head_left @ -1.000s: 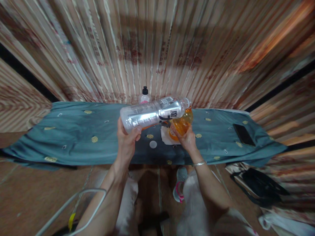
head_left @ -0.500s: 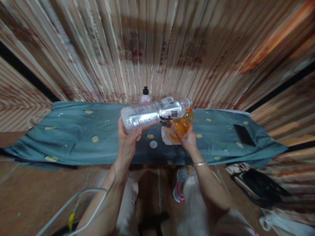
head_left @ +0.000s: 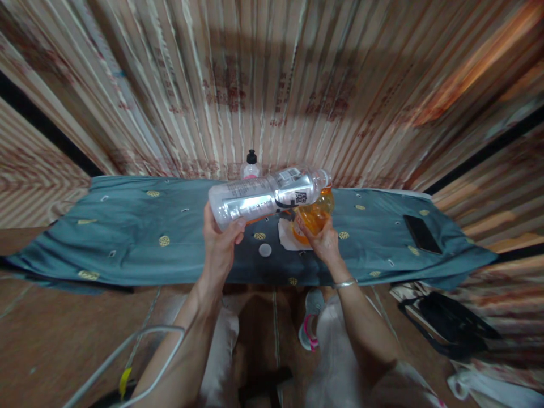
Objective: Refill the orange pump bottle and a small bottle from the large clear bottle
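Observation:
My left hand (head_left: 221, 238) is wrapped round the base of a clear plastic bottle (head_left: 259, 195) with a silver label. That bottle is tipped almost level, its neck pointing right. Below its mouth, my right hand (head_left: 323, 241) grips an orange bottle (head_left: 314, 212), which stands over a white tissue (head_left: 287, 235). The two bottle mouths meet or overlap; whether they touch I cannot tell, nor whether liquid runs between them. In front of them a small white cap (head_left: 265, 250) lies on the cloth. Something orange behind the clear bottle is mostly hidden.
A bottle with a black cap (head_left: 251, 157) stands at the back, partly covered by the clear bottle. A dark phone (head_left: 422, 234) lies at the right on the green cloth (head_left: 131, 226). A striped curtain (head_left: 263, 85) hangs behind. On the floor at right sits a black bag (head_left: 450, 326).

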